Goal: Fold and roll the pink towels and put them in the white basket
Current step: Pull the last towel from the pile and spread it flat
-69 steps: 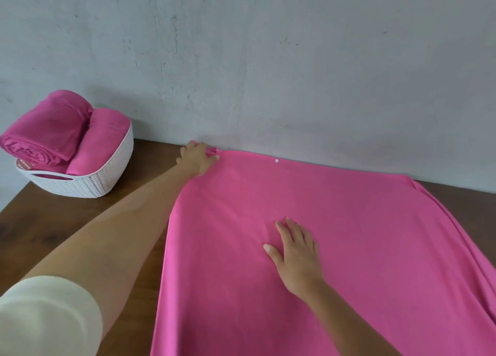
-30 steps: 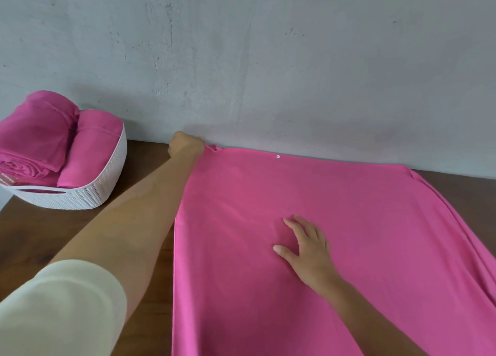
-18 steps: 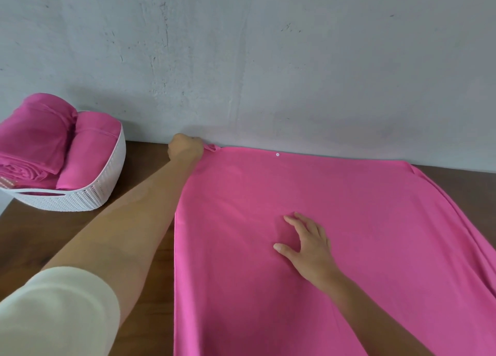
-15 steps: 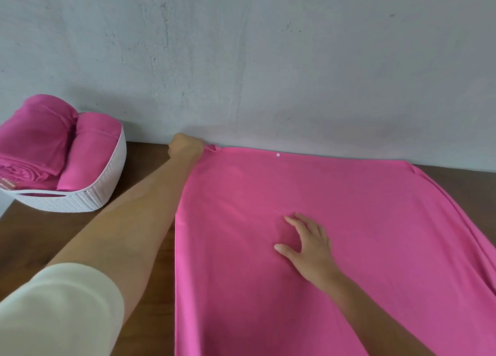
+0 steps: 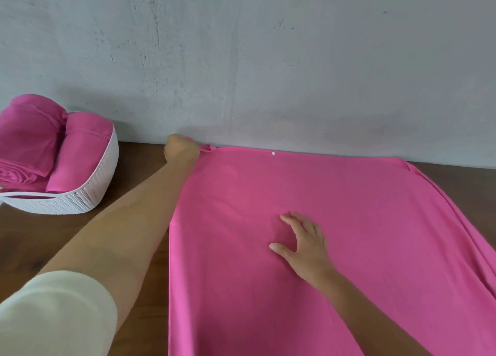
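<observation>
Head view: two rolled towels (image 5: 32, 141) in the white basket (image 5: 99, 194), left edge; left grip (image 5: 181, 149) clutches a corner of the spread towel (image 5: 349, 208), right grip (image 5: 306, 244) rests flat; folding apparently remains.

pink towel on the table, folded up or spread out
Spread out: the pink towel lies flat across the table, left hand gripping its far corner, right hand resting on its middle. No roll started.
</observation>
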Demonstrator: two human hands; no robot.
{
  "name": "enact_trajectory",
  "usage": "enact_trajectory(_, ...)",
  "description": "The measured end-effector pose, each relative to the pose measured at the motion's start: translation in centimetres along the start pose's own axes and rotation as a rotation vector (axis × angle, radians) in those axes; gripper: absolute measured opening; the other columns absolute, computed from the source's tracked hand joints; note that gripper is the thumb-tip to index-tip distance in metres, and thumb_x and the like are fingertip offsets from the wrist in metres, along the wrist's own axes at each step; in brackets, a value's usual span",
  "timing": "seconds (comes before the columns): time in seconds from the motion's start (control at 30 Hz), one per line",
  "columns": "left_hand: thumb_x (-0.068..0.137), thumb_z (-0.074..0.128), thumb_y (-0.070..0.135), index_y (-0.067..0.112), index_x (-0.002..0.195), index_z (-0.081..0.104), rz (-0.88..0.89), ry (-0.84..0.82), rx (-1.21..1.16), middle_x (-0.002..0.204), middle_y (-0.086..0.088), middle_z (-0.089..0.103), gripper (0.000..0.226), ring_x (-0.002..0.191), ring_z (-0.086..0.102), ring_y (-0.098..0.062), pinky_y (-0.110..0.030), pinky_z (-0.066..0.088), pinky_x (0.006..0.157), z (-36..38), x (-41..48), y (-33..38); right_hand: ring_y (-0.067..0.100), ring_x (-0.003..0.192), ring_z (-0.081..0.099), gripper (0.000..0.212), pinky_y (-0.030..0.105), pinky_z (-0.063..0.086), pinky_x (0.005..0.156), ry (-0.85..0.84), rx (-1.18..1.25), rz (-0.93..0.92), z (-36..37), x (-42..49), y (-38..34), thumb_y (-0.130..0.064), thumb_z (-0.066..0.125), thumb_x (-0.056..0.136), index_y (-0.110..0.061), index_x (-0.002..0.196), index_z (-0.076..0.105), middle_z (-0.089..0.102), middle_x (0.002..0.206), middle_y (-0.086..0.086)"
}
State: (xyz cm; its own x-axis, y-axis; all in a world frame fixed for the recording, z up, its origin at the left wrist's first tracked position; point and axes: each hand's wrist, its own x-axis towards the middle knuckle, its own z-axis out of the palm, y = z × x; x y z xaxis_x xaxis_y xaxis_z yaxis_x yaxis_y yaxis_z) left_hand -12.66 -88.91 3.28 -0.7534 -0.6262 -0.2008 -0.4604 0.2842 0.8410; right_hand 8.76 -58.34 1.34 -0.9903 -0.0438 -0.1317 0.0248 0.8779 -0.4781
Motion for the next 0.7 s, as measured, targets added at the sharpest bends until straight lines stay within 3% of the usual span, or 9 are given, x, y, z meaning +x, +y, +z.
enact_trajectory(0.07, 0.090, 0.064, 0.017, 0.026, 0.091, 0.067, 0.178, -0.034, 0.036, 0.104, 0.002, 0.072, 0.009, 0.101, 0.065, -0.023, -0.039, 0.051, 0.096, 0.1, -0.9, -0.7, 0.007, 0.145, 0.014, 0.072, 0.035, 0.013, 0.122, 0.002, -0.003, -0.003, 0.0, 0.0, 0.0, -0.060, 0.066, 0.086, -0.047, 0.149, 0.034, 0.021, 0.158, -0.022)
enact_trajectory(0.13, 0.087, 0.068, 0.021, 0.028, 0.083, 0.064, 0.373, -0.089, 0.087, 0.097, 0.010, 0.067, 0.009, 0.094, 0.061, -0.016, -0.036, 0.047, 0.092, 0.1, -1.6, -1.8, 0.007, 0.145, 0.014, 0.072, 0.035, 0.013, 0.121, 0.004, -0.003, -0.005, -0.1, -0.1, 0.0, -0.060, 0.066, 0.086, -0.047, 0.149, 0.034, 0.021, 0.158, -0.022)
enact_trajectory(0.27, 0.085, 0.066, 0.023, 0.025, 0.071, 0.062, 0.659, -0.261, 0.224, 0.094, 0.005, 0.065, 0.015, 0.091, 0.057, -0.015, -0.037, 0.046, 0.089, -0.5, -1.9, -4.3, 0.008, 0.145, 0.014, 0.071, 0.036, 0.013, 0.121, 0.000, 0.006, 0.001, -0.1, -0.1, 0.0, -0.060, 0.066, 0.086, -0.047, 0.149, 0.034, 0.021, 0.158, -0.023)
enact_trajectory(0.37, 0.098, 0.058, 0.028, 0.017, 0.064, 0.068, 0.703, -0.349, 0.209, 0.084, 0.005, 0.068, 0.037, 0.084, 0.061, -0.016, -0.036, 0.046, 0.081, -1.1, -2.0, -4.5, 0.008, 0.145, 0.014, 0.071, 0.037, 0.013, 0.121, 0.000, 0.004, 0.001, 0.0, -0.1, 0.1, -0.060, 0.066, 0.086, -0.048, 0.149, 0.034, 0.021, 0.158, -0.023)
enact_trajectory(0.5, 0.096, 0.065, 0.020, 0.018, 0.053, 0.062, 0.691, -0.266, 0.193, 0.076, 0.004, 0.071, 0.043, 0.074, 0.064, -0.012, -0.034, 0.049, 0.076, -1.2, -2.0, -4.2, 0.007, 0.144, 0.013, 0.071, 0.036, 0.013, 0.120, -0.002, 0.004, -0.001, 0.0, -0.1, 0.0, -0.059, 0.066, 0.086, -0.048, 0.149, 0.034, 0.020, 0.157, -0.023)
enact_trajectory(0.6, 0.084, 0.079, 0.019, 0.011, 0.074, 0.061, 0.612, -0.218, 0.195, 0.083, -0.003, 0.064, 0.022, 0.079, 0.057, -0.019, -0.032, 0.043, 0.073, -0.7, -2.0, -4.0, 0.007, 0.144, 0.013, 0.071, 0.035, 0.012, 0.120, 0.004, 0.010, -0.003, 0.0, -0.1, 0.0, -0.059, 0.066, 0.086, -0.048, 0.149, 0.034, 0.021, 0.157, -0.024)
enact_trajectory(0.7, 0.084, 0.075, 0.014, 0.008, 0.100, 0.062, 0.618, -0.257, 0.183, 0.098, -0.002, 0.062, 0.021, 0.091, 0.056, -0.019, -0.033, 0.047, 0.085, -0.6, -1.8, -3.9, 0.006, 0.144, 0.013, 0.071, 0.034, 0.013, 0.120, 0.007, 0.012, 0.001, 0.1, -0.1, 0.1, -0.059, 0.067, 0.086, -0.048, 0.148, 0.035, 0.021, 0.157, -0.024)
